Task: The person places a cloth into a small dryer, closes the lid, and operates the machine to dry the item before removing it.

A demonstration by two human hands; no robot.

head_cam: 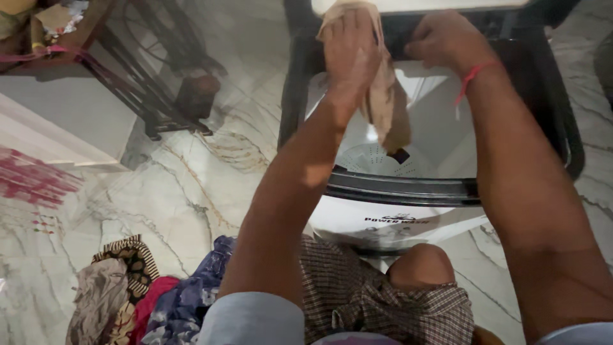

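Dim indoor light, soft blur, floor glare.

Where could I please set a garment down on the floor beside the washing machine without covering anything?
The marble floor lies bare between the washing machine, the dark metal stand and the pile of clothes. It is crowded at lower left with that pile, and over the tub, where the left hand holds a beige cloth beside the right hand.

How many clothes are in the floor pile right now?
4 at least: a grey-brown cloth, a striped patterned garment, a pink-red piece and a blue floral garment, bunched together on the marble floor at lower left. Others may lie hidden beneath.
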